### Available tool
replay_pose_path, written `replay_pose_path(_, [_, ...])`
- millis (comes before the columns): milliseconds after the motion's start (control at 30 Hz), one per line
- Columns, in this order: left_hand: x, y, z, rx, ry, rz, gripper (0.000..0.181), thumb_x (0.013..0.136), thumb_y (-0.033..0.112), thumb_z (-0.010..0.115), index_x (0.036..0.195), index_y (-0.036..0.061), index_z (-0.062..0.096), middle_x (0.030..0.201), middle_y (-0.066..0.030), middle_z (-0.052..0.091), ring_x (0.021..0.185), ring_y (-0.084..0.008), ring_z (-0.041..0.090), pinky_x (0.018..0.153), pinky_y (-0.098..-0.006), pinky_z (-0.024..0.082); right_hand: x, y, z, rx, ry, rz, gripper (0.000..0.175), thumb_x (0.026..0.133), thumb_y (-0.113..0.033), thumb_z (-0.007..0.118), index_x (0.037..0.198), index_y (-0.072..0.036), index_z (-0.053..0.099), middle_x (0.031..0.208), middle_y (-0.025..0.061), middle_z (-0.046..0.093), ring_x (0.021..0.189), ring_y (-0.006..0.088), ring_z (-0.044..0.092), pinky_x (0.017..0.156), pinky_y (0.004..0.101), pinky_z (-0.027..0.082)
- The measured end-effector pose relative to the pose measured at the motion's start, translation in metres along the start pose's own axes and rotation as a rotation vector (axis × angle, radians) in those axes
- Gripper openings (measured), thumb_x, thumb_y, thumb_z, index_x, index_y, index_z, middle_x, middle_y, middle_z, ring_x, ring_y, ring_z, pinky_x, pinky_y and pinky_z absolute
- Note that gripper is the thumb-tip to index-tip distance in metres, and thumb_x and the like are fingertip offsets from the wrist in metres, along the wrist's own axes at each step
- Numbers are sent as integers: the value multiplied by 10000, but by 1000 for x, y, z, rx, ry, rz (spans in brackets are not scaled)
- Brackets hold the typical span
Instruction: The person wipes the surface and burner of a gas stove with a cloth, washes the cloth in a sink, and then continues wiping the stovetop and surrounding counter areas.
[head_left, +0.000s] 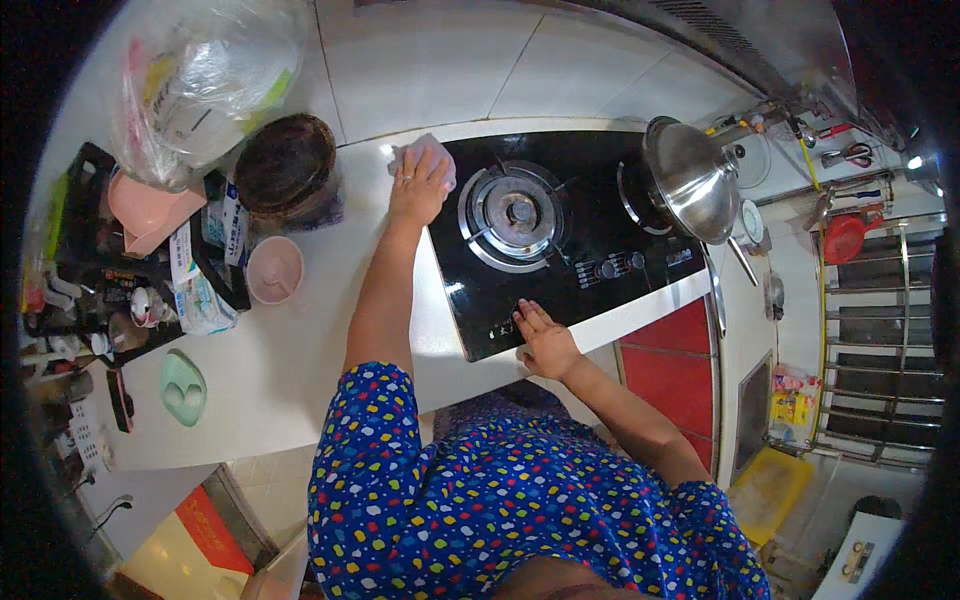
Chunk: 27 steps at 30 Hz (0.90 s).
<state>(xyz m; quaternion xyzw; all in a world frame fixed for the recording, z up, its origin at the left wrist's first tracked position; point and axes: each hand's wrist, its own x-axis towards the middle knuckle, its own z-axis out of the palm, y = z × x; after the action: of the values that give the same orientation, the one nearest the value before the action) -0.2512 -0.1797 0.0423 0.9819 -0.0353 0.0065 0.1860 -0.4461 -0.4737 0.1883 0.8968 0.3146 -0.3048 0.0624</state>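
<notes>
My left hand (420, 184) presses a greyish-pink cloth (442, 154) on the white countertop, just beyond the upper left corner of the black glass gas stove (465, 300). A ring is on one of its fingers. My right hand (546, 343) rests on the stove's front edge, its fingers extended on the glass near small printed markings, with nothing seen in it. Between and beyond the hands is the left burner (519, 212). A steel wok with a domed lid (694, 180) covers the right burner. Two control knobs (609, 268) lie left of the wok's handle.
Left of the stove stand a dark round pot (286, 166), a pink bowl (275, 270), a green spoon rest (183, 388) and a black tray (82, 225) with packets. A bulging plastic bag (206, 90) stands behind. A yellow board (780, 495) is at the lower right.
</notes>
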Motion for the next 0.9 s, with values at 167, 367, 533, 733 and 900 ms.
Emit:
replay_pose_path(167, [1,-7,16,33,23,17,530,987,401,484,1489,255,395,1605,-69,239,1480,-392,167,1173,-546,230,-3,-6,-12,-1,-57,22,841,758,-256,719,1468,5,354,1582,207,230,1452,352,278,1123,389,377])
replay_pose_path(367, [-81,21,-9,-8,30,109,532,975,379,519,1475,219,429,1591,-55,277,1481,-360,187,1158,-548,258,-1,8,6,3,75,-57,809,762,-227,669,1470,2,351,1574,207,263,1452,345,291,1047,429,456])
replay_pose_path(533, [-164,63,-24,-24,123,144,582,889,318,651,1411,114,494,1555,-102,332,1445,-379,256,1107,-559,325,-3,9,8,-21,108,-67,808,770,-241,678,1478,-19,358,1597,164,229,1471,310,256,1073,450,418])
replay_pose_path(733, [-231,133,-22,-160,43,312,669,821,316,704,1410,82,489,1558,-145,320,1449,-387,242,1152,-539,246,-14,2,1,116,264,-49,677,748,-74,629,1399,-14,452,1538,168,343,1418,326,348,1008,467,457])
replay_pose_path(900, [-190,179,-7,-198,-20,299,612,901,361,607,1443,113,467,1603,-103,252,1499,-343,140,1195,-487,158,-10,6,21,583,651,123,561,728,89,544,1276,-34,554,1323,191,548,1214,383,531,1026,416,446])
